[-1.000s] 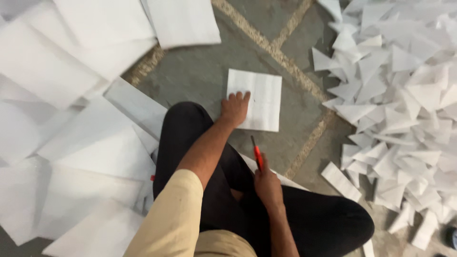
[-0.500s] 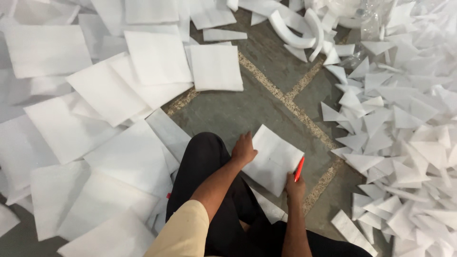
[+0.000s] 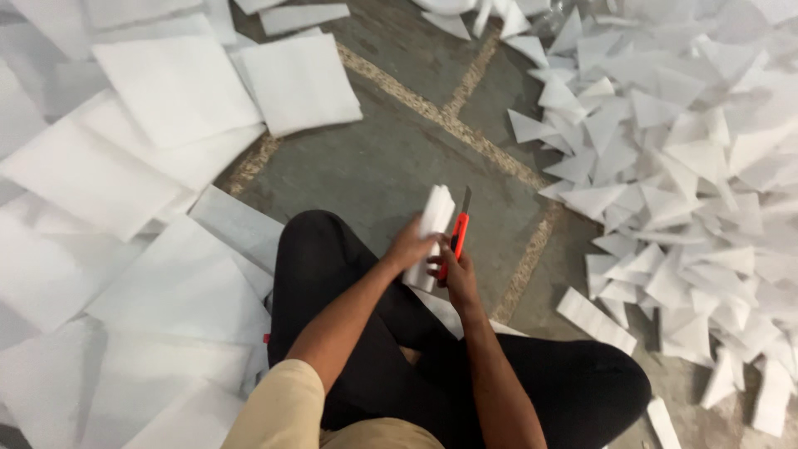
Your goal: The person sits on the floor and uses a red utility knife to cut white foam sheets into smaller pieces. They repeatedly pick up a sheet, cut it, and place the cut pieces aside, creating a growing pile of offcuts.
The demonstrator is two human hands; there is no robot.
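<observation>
I sit cross-legged on a stone floor in black trousers. My left hand (image 3: 409,244) grips a folded white foam sheet (image 3: 432,224), lifted off the floor and held upright in front of my knee. My right hand (image 3: 455,270) holds a red utility knife (image 3: 456,234) with its blade out, pointing up right beside the folded sheet. The two hands are close together and touch at the sheet.
Large square white foam sheets (image 3: 174,87) lie scattered and overlapping on the left and at the back. A big heap of cut white triangles (image 3: 690,166) covers the floor on the right. Bare grey stone floor (image 3: 374,166) lies ahead of my knees.
The flat sheet has been picked up from the floor and folded into my left hand. My right hand brought the knife up against it. The view tilted slightly.
</observation>
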